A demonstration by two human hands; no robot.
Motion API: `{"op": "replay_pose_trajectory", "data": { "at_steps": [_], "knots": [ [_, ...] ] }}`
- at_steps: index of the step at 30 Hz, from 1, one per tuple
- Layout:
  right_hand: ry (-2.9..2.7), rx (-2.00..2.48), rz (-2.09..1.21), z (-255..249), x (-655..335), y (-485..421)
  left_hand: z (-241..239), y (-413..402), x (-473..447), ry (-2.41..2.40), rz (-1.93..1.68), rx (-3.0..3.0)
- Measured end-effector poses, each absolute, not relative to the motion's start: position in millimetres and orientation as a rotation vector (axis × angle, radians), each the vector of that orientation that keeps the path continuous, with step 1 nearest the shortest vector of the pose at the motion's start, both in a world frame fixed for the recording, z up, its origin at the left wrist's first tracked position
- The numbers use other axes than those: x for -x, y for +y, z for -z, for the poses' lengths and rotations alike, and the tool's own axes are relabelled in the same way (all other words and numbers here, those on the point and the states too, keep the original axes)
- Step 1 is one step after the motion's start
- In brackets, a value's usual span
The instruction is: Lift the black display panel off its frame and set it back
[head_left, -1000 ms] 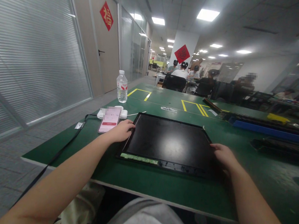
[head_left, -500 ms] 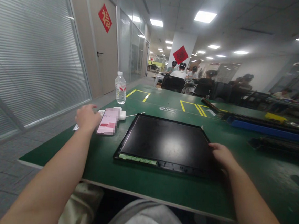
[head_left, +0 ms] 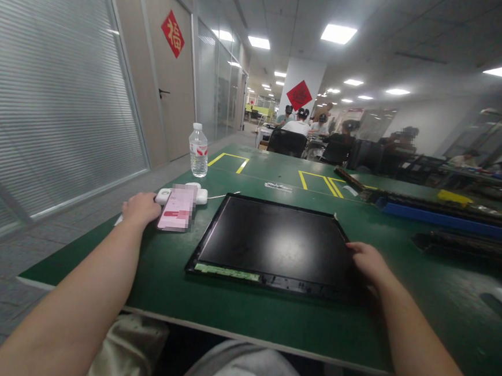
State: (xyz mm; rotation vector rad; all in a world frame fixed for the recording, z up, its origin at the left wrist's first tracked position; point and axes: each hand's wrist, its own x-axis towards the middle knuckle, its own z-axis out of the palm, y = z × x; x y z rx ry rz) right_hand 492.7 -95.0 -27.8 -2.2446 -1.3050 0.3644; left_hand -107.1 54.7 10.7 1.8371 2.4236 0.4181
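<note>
A dark flat screen panel (head_left: 280, 234) with a black frame lies face up on the green table. My right hand (head_left: 367, 264) pinches its right edge between thumb and fingers. At the left, my left hand (head_left: 141, 207) is down on the table with its fingers curled, left of a phone (head_left: 177, 208) with a pink display. What those fingers hold, if anything, is hidden. A bit of something white (head_left: 118, 220) shows beside that hand. White plastic pieces (head_left: 199, 196), perhaps a charger, sit behind the phone, and a thin white cable (head_left: 224, 195) runs from them toward the panel.
A water bottle (head_left: 199, 152) stands behind the phone. Yellow tape outlines (head_left: 317, 174) mark the far part of the green table (head_left: 241, 317). Long dark strips and a blue bar (head_left: 440, 219) lie at the right. Several people sit at tables in the background.
My left hand has come down and its raised fingers have curled in beside the phone. My right hand stays on the panel's edge. The view has shifted slightly.
</note>
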Motion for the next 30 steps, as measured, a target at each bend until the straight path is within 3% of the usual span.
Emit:
{"op": "replay_pose_trajectory", "data": {
  "at_steps": [24,30],
  "knots": [
    [-1.291,2.249,-0.376,29.3,-493.5,-94.4,-15.3,53.3,111.8,2.445,-0.361,-1.742],
    [-1.320,2.254,-0.355,28.2,-492.5,-93.8,-19.0,48.6,105.5,2.431,-0.622,-1.781]
  ]
}}
